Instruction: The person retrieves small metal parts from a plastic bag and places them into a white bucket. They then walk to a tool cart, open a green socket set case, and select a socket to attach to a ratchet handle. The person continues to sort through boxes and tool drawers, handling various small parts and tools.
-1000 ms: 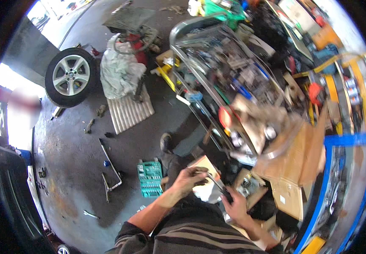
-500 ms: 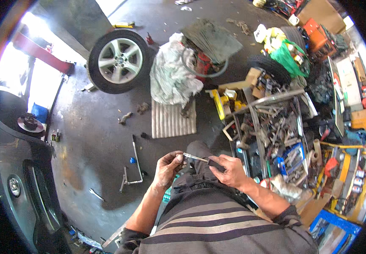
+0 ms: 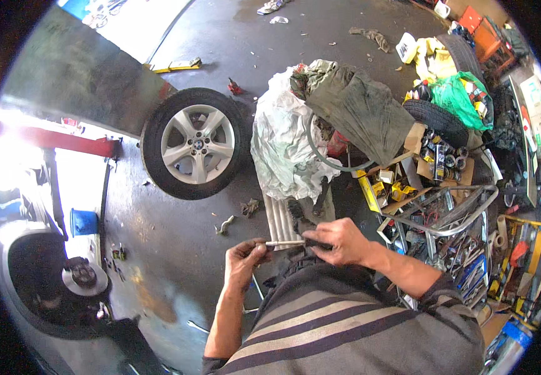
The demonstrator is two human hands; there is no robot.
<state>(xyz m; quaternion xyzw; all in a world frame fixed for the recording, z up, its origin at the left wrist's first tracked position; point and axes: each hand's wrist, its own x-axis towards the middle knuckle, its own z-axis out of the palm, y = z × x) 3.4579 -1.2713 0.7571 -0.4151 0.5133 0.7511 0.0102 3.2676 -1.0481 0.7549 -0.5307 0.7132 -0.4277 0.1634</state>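
One tool point(image 3: 286, 243) lies crosswise — left hand point(image 3: 243, 262) fingertips pinching its metal end; right hand point(image 3: 340, 242) fingers curled round its dark handle.

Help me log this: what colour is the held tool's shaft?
The shaft looks silvery; see head view.

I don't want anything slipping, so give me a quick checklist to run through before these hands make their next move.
1. Right hand on the dark handle: ok, fingers closed around it.
2. Left hand on the metal shaft: ok, thumb and fingers pinch its other end.
3. Tip of the shaft undamaged: cannot tell, the left fingers cover it.
4. Hand protection: not ok, both hands are bare.
5. Floor clear of loose tools: not ok, a silver tool lies to the person's left.
6. Wheel secure: cannot tell, its support is not clear from this angle.
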